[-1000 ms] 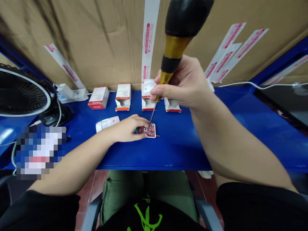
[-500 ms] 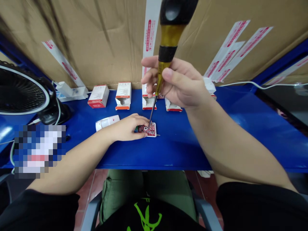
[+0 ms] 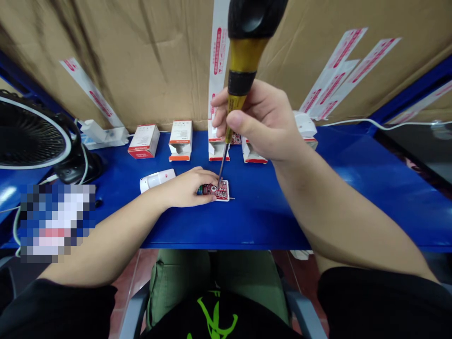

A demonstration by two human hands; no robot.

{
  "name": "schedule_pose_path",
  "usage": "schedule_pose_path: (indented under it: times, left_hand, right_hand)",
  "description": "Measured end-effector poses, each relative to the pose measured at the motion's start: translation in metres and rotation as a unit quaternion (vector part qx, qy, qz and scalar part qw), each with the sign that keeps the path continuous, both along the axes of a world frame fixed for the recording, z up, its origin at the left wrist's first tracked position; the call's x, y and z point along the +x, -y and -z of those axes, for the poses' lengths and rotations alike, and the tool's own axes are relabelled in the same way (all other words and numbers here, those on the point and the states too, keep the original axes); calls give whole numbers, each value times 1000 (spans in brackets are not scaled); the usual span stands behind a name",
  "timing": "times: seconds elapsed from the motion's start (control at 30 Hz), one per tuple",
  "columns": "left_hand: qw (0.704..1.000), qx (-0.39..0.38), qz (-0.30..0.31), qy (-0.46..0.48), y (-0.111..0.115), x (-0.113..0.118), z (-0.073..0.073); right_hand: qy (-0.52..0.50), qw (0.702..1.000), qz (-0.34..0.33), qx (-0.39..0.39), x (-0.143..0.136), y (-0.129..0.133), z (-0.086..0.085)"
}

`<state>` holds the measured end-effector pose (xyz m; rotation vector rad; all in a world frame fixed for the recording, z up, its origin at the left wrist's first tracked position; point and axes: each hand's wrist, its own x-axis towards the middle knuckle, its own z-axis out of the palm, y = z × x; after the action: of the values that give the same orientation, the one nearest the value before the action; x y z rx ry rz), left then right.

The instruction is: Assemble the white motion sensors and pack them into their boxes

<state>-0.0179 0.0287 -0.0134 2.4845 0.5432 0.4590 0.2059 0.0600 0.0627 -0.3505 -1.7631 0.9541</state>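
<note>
A screwdriver (image 3: 237, 89) with a black and amber handle stands nearly upright in my right hand (image 3: 266, 120), held between thumb and fingers near the lower end of its handle. Its metal tip reaches down to a red circuit board (image 3: 221, 189) in a white casing on the blue table. My left hand (image 3: 192, 187) grips that board from the left, thumb on the near edge and fingers on the far one, covering its left part. Just left of this hand lies a white rounded detector cover (image 3: 157, 180). Whether the tip touches a screw is too small to tell.
Small boxes, one closed (image 3: 143, 141) and several open, such as this one (image 3: 181, 140), line the back of the blue table (image 3: 254, 226). A black fan (image 3: 31, 132) and a power strip (image 3: 106, 137) are at the left. A dark screen (image 3: 416, 153) lies right.
The screwdriver's handle has shifted slightly left, and the fingers of my right hand have turned a little around it. My left hand and the board have stayed in place.
</note>
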Motion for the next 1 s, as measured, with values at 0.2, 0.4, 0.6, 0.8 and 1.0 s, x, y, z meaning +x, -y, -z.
schedule_pose_path:
  times: [0.2,0.4,0.6,0.8,1.0]
  left_hand:
    - [1000,-4,-7,-6,0,-1,3]
    - [1000,-4,-17,-15,1,0,2]
    - [999,0,-23,-21,2,-1,-1]
    - [999,-4,-32,-21,2,-2,1]
    - [1000,5,-15,-4,1,-2,3]
  right_hand:
    - [-24,996,-75,-39,5,6,-5]
    - [-55,997,16,-49,0,12,-7]
    - [-25,999,24,-32,2,13,-10]
    - [47,996,-52,-49,15,15,-19]
    - [80,993,-65,-56,28,25,-32]
